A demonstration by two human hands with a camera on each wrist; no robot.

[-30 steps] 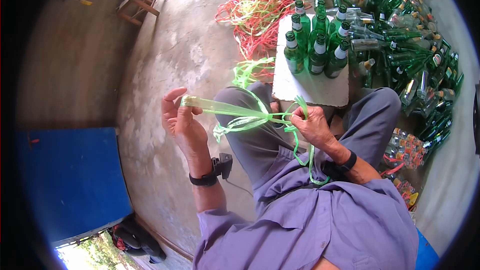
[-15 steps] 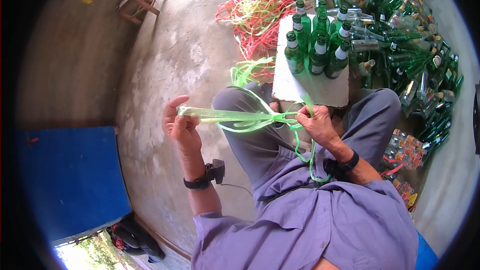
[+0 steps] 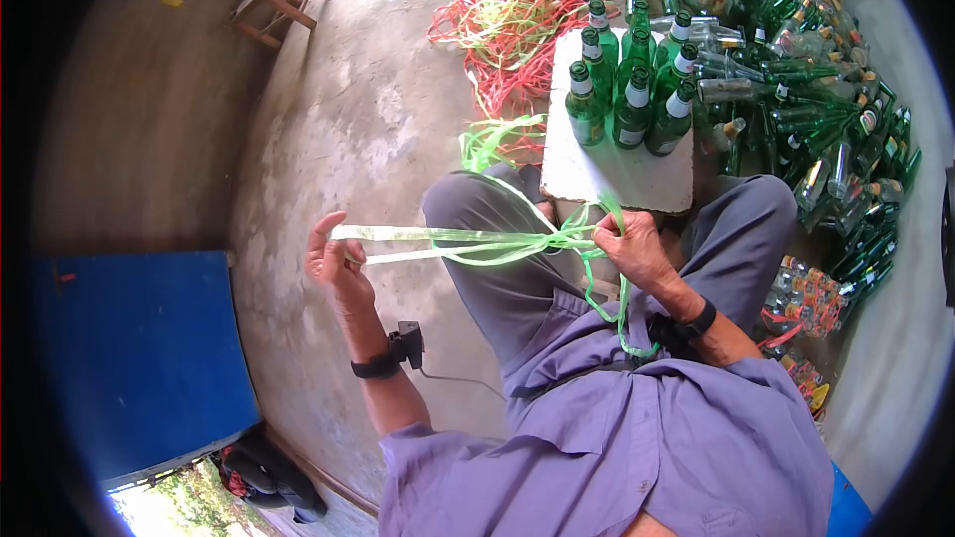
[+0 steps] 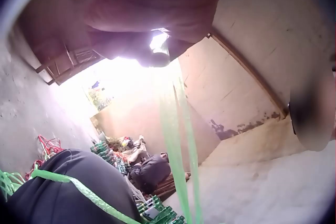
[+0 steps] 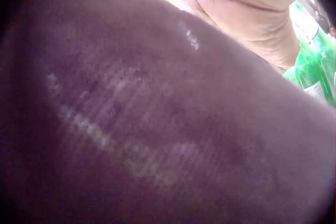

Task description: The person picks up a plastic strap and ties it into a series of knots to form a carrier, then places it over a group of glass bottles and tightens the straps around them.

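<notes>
Your left hand [image 3: 340,264] and right hand [image 3: 635,246], well apart, grip the green strip [image 3: 403,234] stretched between them. Green bottles [image 3: 585,107] stand on the white slab [image 3: 622,177].

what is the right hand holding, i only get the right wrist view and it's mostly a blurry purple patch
Observer: In the head view, the right hand pinches green plastic strips close to where they bunch together.
Operator: and where do the strips go from there
Observer: Two lengths stretch across to the left hand, which holds them out beyond the bent knee.
Operator: i see green bottles at my right edge, what are they standing on
Observer: The green bottles grouped in front of the person stand upright on a white-topped surface.
</notes>
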